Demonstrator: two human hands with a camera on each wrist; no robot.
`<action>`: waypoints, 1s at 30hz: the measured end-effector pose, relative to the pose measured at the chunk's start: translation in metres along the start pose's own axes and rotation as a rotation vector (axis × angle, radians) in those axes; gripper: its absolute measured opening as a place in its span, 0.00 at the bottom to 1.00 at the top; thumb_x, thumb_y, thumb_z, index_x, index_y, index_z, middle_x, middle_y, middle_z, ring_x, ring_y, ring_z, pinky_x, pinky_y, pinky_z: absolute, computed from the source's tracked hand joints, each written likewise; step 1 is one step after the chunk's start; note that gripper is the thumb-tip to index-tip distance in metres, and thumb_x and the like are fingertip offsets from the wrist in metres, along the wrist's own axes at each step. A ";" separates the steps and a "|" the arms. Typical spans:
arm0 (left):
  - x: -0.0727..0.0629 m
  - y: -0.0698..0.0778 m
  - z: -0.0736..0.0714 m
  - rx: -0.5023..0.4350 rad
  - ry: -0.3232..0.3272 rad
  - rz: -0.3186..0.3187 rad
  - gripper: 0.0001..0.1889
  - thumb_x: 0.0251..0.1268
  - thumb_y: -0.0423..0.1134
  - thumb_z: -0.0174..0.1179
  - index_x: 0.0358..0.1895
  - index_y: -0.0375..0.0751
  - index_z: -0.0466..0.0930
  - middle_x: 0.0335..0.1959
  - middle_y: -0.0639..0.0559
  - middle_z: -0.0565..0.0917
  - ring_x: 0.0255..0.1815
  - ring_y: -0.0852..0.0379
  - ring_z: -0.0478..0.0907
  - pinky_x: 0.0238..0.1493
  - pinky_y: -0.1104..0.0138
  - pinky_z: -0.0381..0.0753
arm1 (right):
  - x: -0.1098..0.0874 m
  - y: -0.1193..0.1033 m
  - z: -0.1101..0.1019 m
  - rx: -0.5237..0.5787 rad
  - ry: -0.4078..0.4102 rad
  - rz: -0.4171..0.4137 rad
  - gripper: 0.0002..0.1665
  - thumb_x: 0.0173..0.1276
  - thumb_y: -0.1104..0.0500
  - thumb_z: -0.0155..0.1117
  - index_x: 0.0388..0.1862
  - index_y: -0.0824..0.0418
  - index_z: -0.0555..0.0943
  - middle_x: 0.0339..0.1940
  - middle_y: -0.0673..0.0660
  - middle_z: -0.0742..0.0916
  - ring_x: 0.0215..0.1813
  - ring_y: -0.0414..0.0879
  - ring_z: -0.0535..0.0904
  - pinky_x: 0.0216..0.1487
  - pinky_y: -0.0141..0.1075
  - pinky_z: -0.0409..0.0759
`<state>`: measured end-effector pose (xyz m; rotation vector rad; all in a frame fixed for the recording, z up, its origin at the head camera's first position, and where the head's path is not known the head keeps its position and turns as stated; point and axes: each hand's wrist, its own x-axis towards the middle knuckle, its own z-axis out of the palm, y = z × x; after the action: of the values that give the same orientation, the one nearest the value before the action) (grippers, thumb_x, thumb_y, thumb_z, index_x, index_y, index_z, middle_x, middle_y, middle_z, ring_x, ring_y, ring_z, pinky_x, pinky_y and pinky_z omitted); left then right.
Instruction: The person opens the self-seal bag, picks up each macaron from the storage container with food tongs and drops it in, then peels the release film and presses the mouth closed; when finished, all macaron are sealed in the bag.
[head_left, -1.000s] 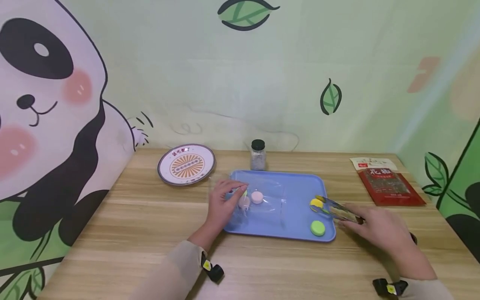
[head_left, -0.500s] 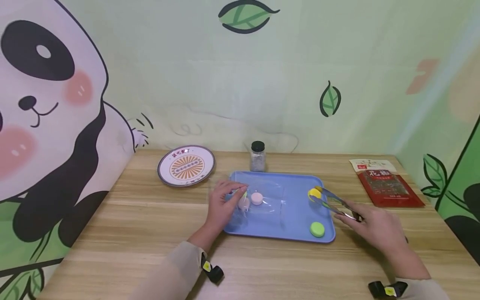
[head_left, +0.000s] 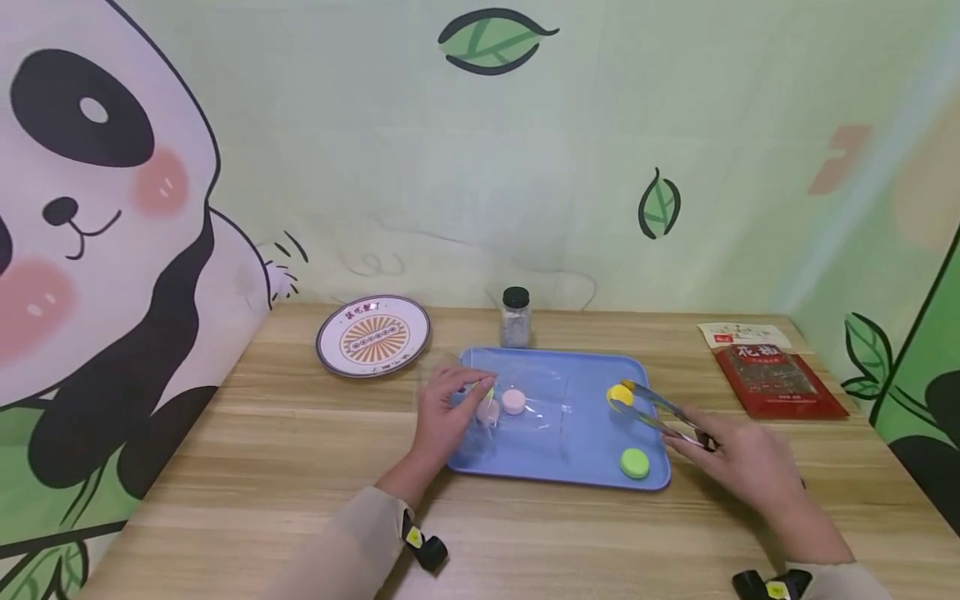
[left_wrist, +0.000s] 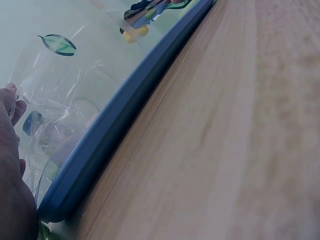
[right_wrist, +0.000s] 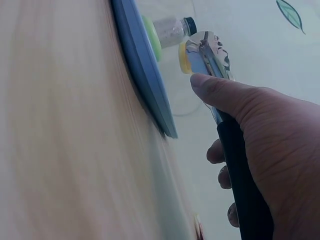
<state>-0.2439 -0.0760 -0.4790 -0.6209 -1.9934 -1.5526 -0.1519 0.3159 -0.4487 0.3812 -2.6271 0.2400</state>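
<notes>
My left hand (head_left: 444,410) pinches the edge of a clear plastic bag (head_left: 551,385) between thumb and fingers, over the left part of a blue tray (head_left: 585,450). Through the film show a pale pink macaron (head_left: 513,402), a whitish one (head_left: 488,413) and a bit of green partly hidden by the fingers. In my right hand (head_left: 753,462) is a pair of metal tongs with a dark handle (right_wrist: 239,165). The tongs' tips grip a yellow macaron (head_left: 618,396), held above the tray's right side. A green macaron (head_left: 634,463) lies in the tray's front right corner.
A small jar (head_left: 515,321) with a black lid stands right behind the tray. Back left is a patterned plate (head_left: 373,337); at the right lies a red packet (head_left: 780,383). A wall printed with a panda and leaves closes off the table's back.
My right hand has moved left with the tongs, carrying the yellow macaron further in over the tray. The left hand stays at the bag.
</notes>
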 end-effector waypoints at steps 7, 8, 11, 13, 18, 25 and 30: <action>0.001 -0.002 0.001 -0.011 0.007 -0.005 0.04 0.63 0.35 0.70 0.39 0.43 0.90 0.36 0.54 0.89 0.41 0.51 0.77 0.43 0.59 0.75 | 0.004 -0.008 0.011 0.047 0.088 -0.104 0.31 0.50 0.42 0.81 0.54 0.51 0.87 0.16 0.39 0.69 0.18 0.34 0.59 0.17 0.30 0.54; 0.000 -0.002 0.001 -0.011 0.007 -0.003 0.04 0.63 0.35 0.70 0.39 0.43 0.90 0.36 0.53 0.89 0.41 0.50 0.77 0.42 0.59 0.75 | 0.005 -0.011 0.014 0.060 0.111 -0.132 0.31 0.49 0.43 0.81 0.53 0.50 0.88 0.17 0.39 0.71 0.19 0.34 0.61 0.17 0.29 0.55; -0.001 -0.001 0.000 -0.002 0.000 -0.003 0.04 0.64 0.36 0.70 0.39 0.45 0.90 0.35 0.55 0.89 0.41 0.52 0.77 0.42 0.61 0.75 | 0.009 -0.026 0.021 0.107 0.150 -0.215 0.30 0.49 0.43 0.81 0.53 0.49 0.88 0.19 0.38 0.73 0.21 0.33 0.64 0.17 0.28 0.59; -0.002 -0.001 0.000 0.002 -0.004 -0.005 0.04 0.64 0.37 0.69 0.39 0.46 0.90 0.35 0.56 0.89 0.41 0.54 0.77 0.42 0.63 0.75 | 0.012 -0.039 0.026 0.129 0.160 -0.250 0.29 0.50 0.43 0.81 0.52 0.49 0.88 0.19 0.37 0.72 0.21 0.32 0.63 0.17 0.27 0.59; 0.000 -0.001 -0.001 0.000 -0.004 -0.018 0.04 0.65 0.39 0.69 0.40 0.47 0.90 0.36 0.58 0.89 0.42 0.56 0.77 0.44 0.65 0.75 | 0.027 -0.072 0.038 0.128 0.163 -0.262 0.28 0.53 0.41 0.79 0.52 0.49 0.88 0.18 0.37 0.70 0.19 0.31 0.59 0.16 0.26 0.55; 0.001 -0.001 0.000 -0.003 0.000 -0.006 0.04 0.65 0.37 0.69 0.40 0.46 0.90 0.36 0.56 0.89 0.42 0.55 0.77 0.44 0.64 0.75 | 0.037 -0.092 0.050 0.083 0.088 -0.223 0.28 0.56 0.37 0.76 0.53 0.45 0.87 0.17 0.36 0.68 0.18 0.32 0.60 0.16 0.28 0.56; -0.001 0.000 0.000 -0.010 0.006 -0.001 0.04 0.63 0.34 0.70 0.40 0.43 0.90 0.36 0.52 0.89 0.42 0.53 0.77 0.43 0.60 0.76 | 0.036 -0.093 0.051 0.066 0.054 -0.223 0.29 0.56 0.36 0.76 0.54 0.44 0.87 0.17 0.36 0.68 0.18 0.32 0.59 0.16 0.29 0.55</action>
<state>-0.2437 -0.0760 -0.4797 -0.6187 -1.9836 -1.5639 -0.1758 0.2074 -0.4666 0.6757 -2.5019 0.2588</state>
